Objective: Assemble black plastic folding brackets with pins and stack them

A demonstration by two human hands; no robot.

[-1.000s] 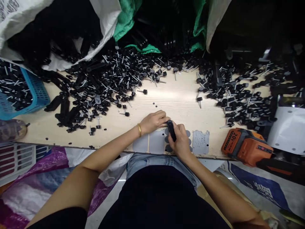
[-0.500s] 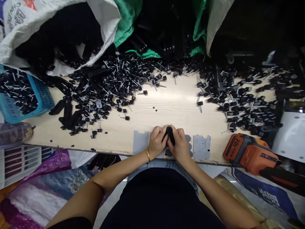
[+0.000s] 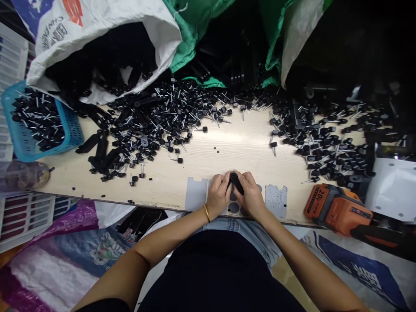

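Note:
Close together at the front of the wooden bench, my left hand and my right hand both grip a black elongated plastic part. Its lower portion is hidden by my fingers. Grey patches lie on the bench on either side of my hands, with dark grey discs beneath them. Beyond my hands is a large heap of black-headed metal pins, mixed with longer black plastic pieces at its left. A second heap of similar pins spreads at the right.
A blue basket of pins stands at the left beside a clear plastic cup. Open white and green sacks hold black parts at the back. An orange cordless power tool lies at the front right near a white box-like object.
The head view has shifted slightly, bringing more of the left side into sight. Both hands keep their hold on the black part, with little visible movement over the bench.

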